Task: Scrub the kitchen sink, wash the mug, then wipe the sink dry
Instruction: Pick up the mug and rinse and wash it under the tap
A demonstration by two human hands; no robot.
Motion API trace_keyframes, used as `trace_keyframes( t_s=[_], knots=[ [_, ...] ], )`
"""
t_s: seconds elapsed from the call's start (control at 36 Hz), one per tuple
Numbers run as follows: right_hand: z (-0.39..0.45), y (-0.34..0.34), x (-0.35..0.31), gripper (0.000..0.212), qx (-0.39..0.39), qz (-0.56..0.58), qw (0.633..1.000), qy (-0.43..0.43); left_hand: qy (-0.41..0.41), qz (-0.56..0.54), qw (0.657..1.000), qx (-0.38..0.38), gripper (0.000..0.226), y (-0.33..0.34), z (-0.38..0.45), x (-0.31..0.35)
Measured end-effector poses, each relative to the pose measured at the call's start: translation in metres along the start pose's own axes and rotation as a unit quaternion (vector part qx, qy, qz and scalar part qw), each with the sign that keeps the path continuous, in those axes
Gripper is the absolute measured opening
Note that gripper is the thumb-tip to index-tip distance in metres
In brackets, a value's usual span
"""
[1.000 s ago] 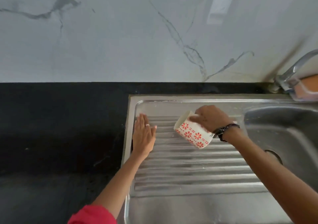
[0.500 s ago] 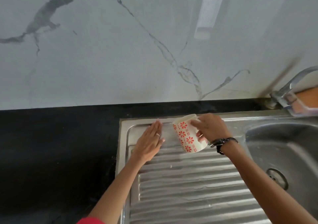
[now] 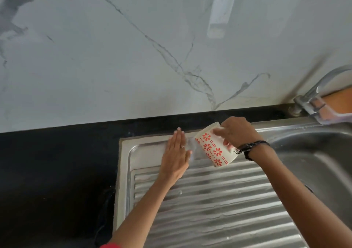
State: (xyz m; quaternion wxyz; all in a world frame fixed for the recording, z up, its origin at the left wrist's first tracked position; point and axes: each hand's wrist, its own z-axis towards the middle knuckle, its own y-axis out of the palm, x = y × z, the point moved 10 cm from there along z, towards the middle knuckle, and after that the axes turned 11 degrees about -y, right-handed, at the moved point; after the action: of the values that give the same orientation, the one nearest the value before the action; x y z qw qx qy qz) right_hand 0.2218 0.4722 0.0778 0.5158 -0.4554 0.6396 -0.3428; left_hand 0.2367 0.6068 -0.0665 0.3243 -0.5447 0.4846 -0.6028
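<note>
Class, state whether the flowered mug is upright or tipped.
Tipped. The mug, held by the right hand, leans with its rim toward the left hand, above the drainboard.

Single head-worn wide-angle view, looking forward and steeply down from close range; frame spans the marble wall (image 3: pixel 133 57), black bench (image 3: pixel 47 171) and sink drainboard (image 3: pixel 219 200), edges bowed.

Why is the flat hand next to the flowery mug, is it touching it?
Apart. The head view shows a strip of bare steel draining board between the left hand and the tilted mug.
</note>
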Motion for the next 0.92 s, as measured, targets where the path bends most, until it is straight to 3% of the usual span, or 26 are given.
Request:
trace_keyframes(
  t_s=[0.11, 0.19, 0.28, 0.33, 0.42, 0.56, 0.72, 0.81, 0.92],
  knots=[
    [-0.020, -0.009, 0.037, 0.033, 0.043, 0.086, 0.995, 0.031, 0.112, 0.021, 0.992, -0.051, 0.080, 0.015, 0.003, 0.050],
    [-0.040, -0.019, 0.067, 0.029, 0.104, 0.150, 0.982, 0.057, 0.128, 0.013, 0.992, -0.009, 0.071, 0.016, -0.002, 0.062],
    [-0.054, -0.028, 0.092, 0.030, 0.128, 0.158, 0.976, 0.079, -0.021, -0.041, 0.995, 0.086, 0.066, -0.002, -0.005, 0.030],
    [-0.057, -0.032, 0.103, 0.033, 0.114, 0.133, 0.981, 0.087, -0.152, -0.055, 0.982, 0.096, 0.069, -0.007, -0.010, -0.001],
    [-0.054, -0.031, 0.105, 0.033, 0.049, 0.063, 0.993, 0.089, -0.217, -0.056, 0.970, 0.091, 0.070, -0.007, -0.015, -0.014],
    [-0.033, -0.031, 0.094, 0.033, -0.023, -0.019, 0.998, 0.063, -0.155, -0.033, 0.984, 0.085, 0.071, -0.002, -0.013, 0.015],
    [-0.012, -0.040, 0.089, 0.034, -0.044, -0.081, 0.995, 0.029, -0.042, -0.005, 0.999, 0.028, 0.074, 0.025, 0.009, 0.082],
    [-0.010, -0.048, 0.112, 0.031, -0.029, -0.058, 0.997, 0.038, 0.026, 0.005, 1.000, -0.011, 0.065, 0.043, 0.018, 0.126],
    [-0.023, -0.061, 0.161, 0.031, 0.029, 0.068, 0.996, 0.054, 0.128, 0.024, 0.990, -0.048, 0.075, 0.064, 0.015, 0.178]
  ],
)
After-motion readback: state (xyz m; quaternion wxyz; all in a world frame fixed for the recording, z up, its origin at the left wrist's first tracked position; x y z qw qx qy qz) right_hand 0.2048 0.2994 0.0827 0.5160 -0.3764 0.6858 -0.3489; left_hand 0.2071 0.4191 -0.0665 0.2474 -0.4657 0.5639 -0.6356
